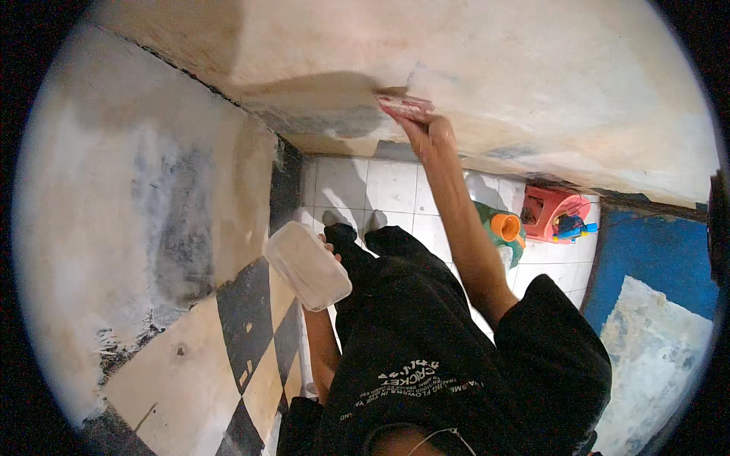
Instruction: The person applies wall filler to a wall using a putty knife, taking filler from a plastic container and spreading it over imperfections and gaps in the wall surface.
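My right hand (432, 137) reaches up to the patchy wall (532, 68) and grips a flat reddish putty scraper (408, 105). Whitish smears cover the scraper, which appears to rest against the wall beside a grey patch. Lower on the left, my left hand (330, 246) holds a whitish rectangular plastic tub (308, 266). Only a few of its fingertips show past the tub's edge; the palm is hidden. What the tub contains looks pale, and I cannot make it out clearly.
At left stands a side wall (99, 220) with black and cream diamond tiles (247, 334) low down. On the white tiled floor (391, 182) are a green container with an orange mouth (506, 226) and a red plastic stool (559, 209) with blue and yellow items. A blue panel (646, 254) stands at right.
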A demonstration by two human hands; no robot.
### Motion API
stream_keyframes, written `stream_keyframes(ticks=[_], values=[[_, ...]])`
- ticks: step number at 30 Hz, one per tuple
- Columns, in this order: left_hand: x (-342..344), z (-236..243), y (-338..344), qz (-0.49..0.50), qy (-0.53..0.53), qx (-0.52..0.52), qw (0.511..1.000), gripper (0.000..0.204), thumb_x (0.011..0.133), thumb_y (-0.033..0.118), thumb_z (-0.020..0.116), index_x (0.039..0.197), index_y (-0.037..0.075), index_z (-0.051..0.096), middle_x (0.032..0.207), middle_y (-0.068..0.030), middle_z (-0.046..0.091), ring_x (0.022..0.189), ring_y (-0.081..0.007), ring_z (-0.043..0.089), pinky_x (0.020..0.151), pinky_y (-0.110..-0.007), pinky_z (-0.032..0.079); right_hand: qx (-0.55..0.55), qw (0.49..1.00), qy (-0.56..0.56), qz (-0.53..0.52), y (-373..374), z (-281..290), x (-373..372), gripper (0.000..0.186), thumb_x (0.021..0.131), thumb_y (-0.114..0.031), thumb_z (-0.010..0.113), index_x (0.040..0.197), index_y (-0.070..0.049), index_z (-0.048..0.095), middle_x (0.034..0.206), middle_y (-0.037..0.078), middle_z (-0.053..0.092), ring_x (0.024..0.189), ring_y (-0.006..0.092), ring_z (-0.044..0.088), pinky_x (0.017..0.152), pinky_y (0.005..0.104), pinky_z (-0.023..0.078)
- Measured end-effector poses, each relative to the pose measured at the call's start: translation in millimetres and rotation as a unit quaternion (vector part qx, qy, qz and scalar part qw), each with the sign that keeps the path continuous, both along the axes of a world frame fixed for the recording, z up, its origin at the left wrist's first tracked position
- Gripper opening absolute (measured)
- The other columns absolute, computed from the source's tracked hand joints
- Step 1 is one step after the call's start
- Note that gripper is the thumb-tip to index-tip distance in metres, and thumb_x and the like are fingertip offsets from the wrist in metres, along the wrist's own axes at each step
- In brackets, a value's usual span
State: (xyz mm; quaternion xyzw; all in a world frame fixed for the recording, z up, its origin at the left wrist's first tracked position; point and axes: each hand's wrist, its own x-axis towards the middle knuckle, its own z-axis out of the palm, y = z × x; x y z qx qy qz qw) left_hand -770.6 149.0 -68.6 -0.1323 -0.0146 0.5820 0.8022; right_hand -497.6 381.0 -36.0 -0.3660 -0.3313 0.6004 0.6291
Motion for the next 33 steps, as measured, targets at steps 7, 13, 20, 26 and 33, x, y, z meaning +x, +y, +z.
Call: stream_keyframes(ticks=[7, 13, 20, 26, 33], values=[[8, -1, 5, -0.008, -0.037, 0.005, 0.999, 0.072, 0.079, 0.045, 0.062, 0.133, 0.008, 0.033, 0.131, -0.0192, 0.036, 0.119, -0.0387, 0.038, 0.099, -0.059, 0.028, -0.093, 0.991, -0.056, 0.083, -20, -74, -19, 0.031, 0.082, 0.002, 0.041, 0.11, 0.015, 0.042, 0.101, 0.026, 0.055, 0.103, 0.0385, 0.053, 0.091, 0.0435, 0.046], [10, 16, 6, 0.011, 0.02, 0.016, 1.0, 0.071, 0.078, 0.044, 0.063, 0.133, 0.009, 0.034, 0.131, -0.0193, 0.036, 0.118, -0.0391, 0.039, 0.099, -0.059, 0.029, -0.086, 0.99, -0.076, 0.078, 53, -16, -6, 0.028, 0.081, -0.002, 0.045, 0.107, 0.008, 0.048, 0.105, 0.023, 0.055, 0.099, 0.035, 0.055, 0.084, 0.0394, 0.048], [9, 25, -1, 0.047, -0.01, 0.04, 0.998, 0.079, 0.082, 0.044, 0.058, 0.135, -0.002, 0.022, 0.128, -0.0276, 0.038, 0.116, -0.0438, 0.042, 0.101, -0.057, 0.032, -0.209, 0.921, 0.327, -0.007, -15, -12, -65, 0.042, 0.081, 0.009, 0.034, 0.122, 0.018, 0.027, 0.121, 0.034, 0.042, 0.108, 0.0484, 0.048, 0.095, 0.0496, 0.045], [12, 9, -6, 0.046, 0.018, 0.04, 0.998, 0.075, 0.082, 0.043, 0.058, 0.135, 0.001, 0.025, 0.132, -0.0237, 0.036, 0.119, -0.0404, 0.039, 0.099, -0.058, 0.033, -0.168, 0.976, 0.133, 0.028, 50, -21, -21, 0.035, 0.087, 0.003, 0.034, 0.119, 0.017, 0.031, 0.118, 0.031, 0.044, 0.101, 0.0401, 0.054, 0.094, 0.0425, 0.048], [10, 21, 1, 0.028, 0.07, 0.016, 0.997, 0.068, 0.083, 0.042, 0.057, 0.133, 0.006, 0.032, 0.131, -0.0195, 0.039, 0.117, -0.0374, 0.041, 0.098, -0.056, 0.034, -0.18, 0.966, 0.188, 0.005, -94, 87, -56, 0.034, 0.081, 0.007, 0.036, 0.113, 0.015, 0.037, 0.111, 0.027, 0.049, 0.102, 0.037, 0.054, 0.091, 0.046, 0.048]])
